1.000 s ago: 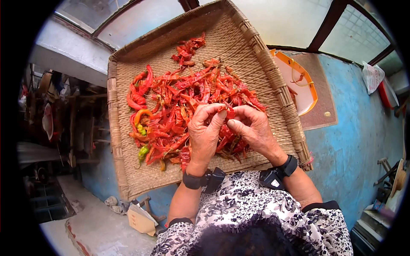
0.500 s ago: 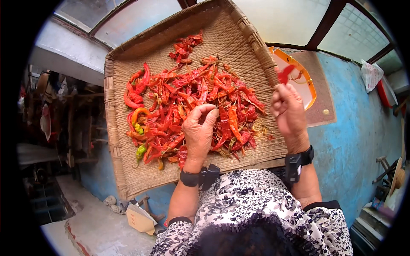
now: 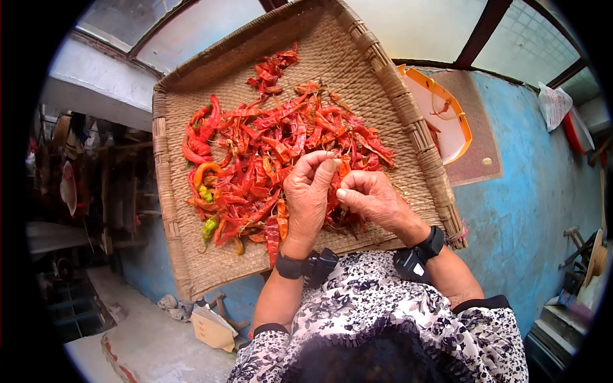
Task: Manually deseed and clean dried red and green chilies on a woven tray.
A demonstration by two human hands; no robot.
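Observation:
A square woven basket tray (image 3: 377,76) holds a heap of dried red chili peppers (image 3: 255,163). Over the right-hand part of the heap my two hands come close together. Thumb and fingers of my left hand (image 3: 310,198) are pinched on a red chili pepper (image 3: 340,171). Just below and to the right, my right hand (image 3: 377,201) is pinched at the same pepper's lower part, partly hidden by the fingertips. A few fresher peppers, a yellow-orange one (image 3: 205,171) and a green one (image 3: 209,228), lie at the heap's left side.
Beyond the tray's right wall stands a white container with an orange rim (image 3: 465,121), with some red pieces inside. It rests on a brown mat (image 3: 482,153) on the blue floor (image 3: 511,217). Cluttered shelving (image 3: 121,185) is at left; a cardboard piece (image 3: 214,329) lies lower left.
My right hand has come back from the tray's right wall, where it held up a red pepper near the container, to beside my left hand. That pepper has left its fingers.

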